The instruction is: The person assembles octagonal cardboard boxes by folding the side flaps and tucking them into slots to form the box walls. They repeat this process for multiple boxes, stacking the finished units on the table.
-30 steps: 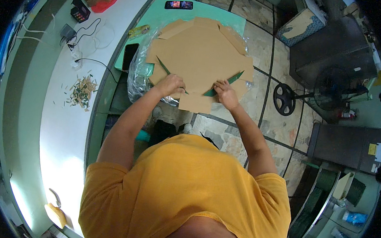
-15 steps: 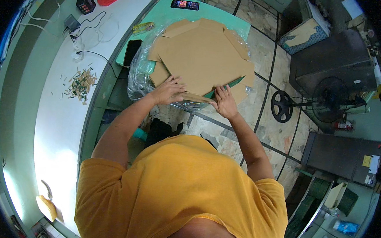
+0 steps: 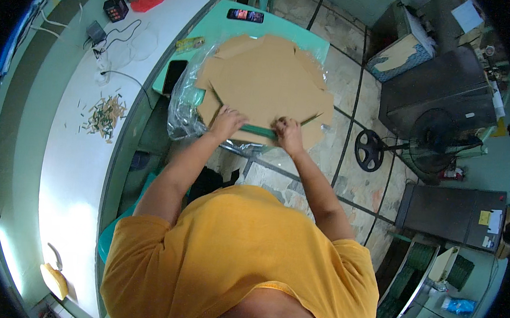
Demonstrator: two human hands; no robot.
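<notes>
A large brown cardboard sheet point(image 3: 263, 80) with a many-sided outline and folded flaps lies on the green table point(image 3: 217, 16). Clear plastic point(image 3: 180, 115) spreads out from beneath it. Along its near edge a flap is turned so that a green strip point(image 3: 260, 131) shows between my hands. At the strip's left end, my left hand point(image 3: 229, 123) is closed on the cardboard edge. My right hand point(image 3: 290, 134) has its fingers curled at the right end, pinching the cardboard; its fingertips are partly hidden. Thin green edges stand up near both hands.
A lit phone point(image 3: 245, 15) lies at the table's far edge, a dark phone point(image 3: 175, 78) at its left. The white counter point(image 3: 75, 188) on the left bears a heap of small pieces point(image 3: 107, 116), a charger and cables. A black fan point(image 3: 431, 136) stands on the right.
The near flap has turned, and its green side now shows between my hands. My right hand has shifted slightly left and curled its fingers. The view has shifted a little.
</notes>
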